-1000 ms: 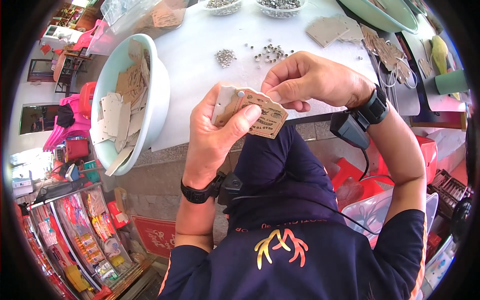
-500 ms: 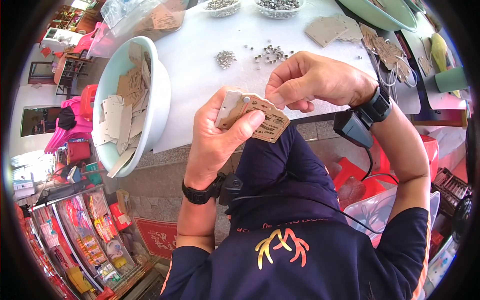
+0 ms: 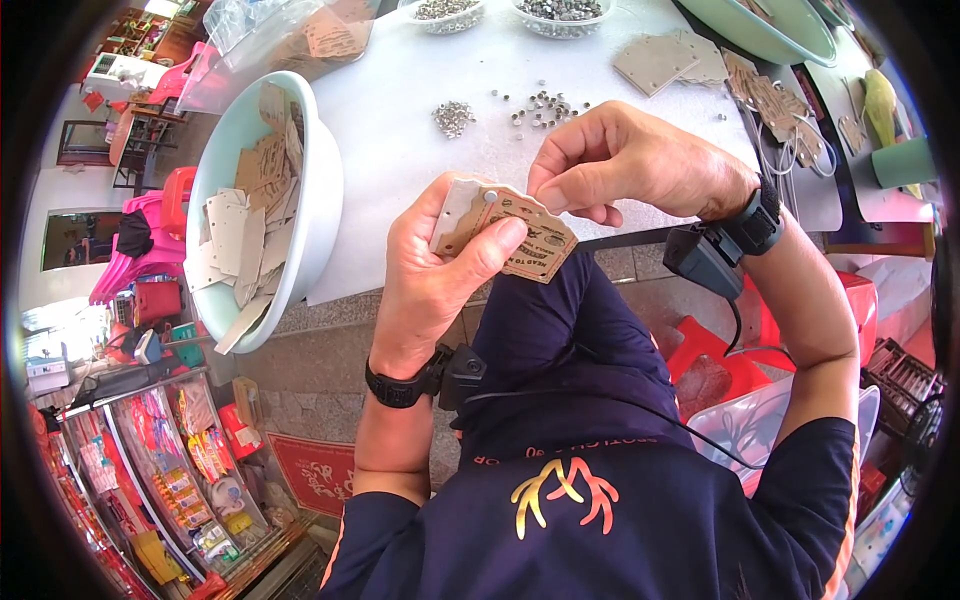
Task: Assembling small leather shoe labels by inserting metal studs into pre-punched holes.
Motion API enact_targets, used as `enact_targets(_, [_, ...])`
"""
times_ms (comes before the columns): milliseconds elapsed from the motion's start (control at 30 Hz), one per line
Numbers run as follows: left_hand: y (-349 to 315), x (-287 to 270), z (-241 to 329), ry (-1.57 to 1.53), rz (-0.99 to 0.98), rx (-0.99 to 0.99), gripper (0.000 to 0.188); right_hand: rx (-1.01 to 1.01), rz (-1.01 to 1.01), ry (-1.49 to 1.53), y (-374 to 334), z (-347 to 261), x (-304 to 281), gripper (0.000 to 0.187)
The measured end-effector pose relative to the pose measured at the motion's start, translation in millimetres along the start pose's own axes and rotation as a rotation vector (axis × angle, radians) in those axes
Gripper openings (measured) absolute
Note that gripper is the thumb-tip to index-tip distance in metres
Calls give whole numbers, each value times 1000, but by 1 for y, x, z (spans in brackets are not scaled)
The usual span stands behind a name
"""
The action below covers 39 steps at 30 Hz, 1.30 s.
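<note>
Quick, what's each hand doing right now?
Left hand: closed, holding printed cardboard.
Right hand: closed in a pinch by the cardboard's edge; whether anything is between the fingertips can't be told.

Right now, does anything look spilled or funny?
A little: small metal bits lie scattered loose on the white table, while others sit in clear tubs. One board piece hangs over the edge of the left basin.
</note>
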<state>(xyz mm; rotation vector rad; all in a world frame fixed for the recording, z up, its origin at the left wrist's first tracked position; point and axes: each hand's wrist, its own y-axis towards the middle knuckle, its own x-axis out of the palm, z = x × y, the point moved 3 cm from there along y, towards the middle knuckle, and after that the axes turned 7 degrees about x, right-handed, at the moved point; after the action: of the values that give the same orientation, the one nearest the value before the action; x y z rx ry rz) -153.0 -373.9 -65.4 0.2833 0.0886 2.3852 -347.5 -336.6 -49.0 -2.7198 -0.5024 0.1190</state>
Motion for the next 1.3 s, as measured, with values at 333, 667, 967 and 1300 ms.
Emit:
enact_targets(333, [0,1,0,76,29,88,15,-102,-41,88,-2,9,4,23])
enact_targets(667, [2,3,-3,129,52,160,15,-204,126,22,-2,13,10,24])
enact_targets(967, [3,-3,-16,-191,123,64,22,-166,90,127,0,15,13,21])
enact_targets(1300, [1,6,-20,-228,199,32,27,-251,257,364,5,26,20,29])
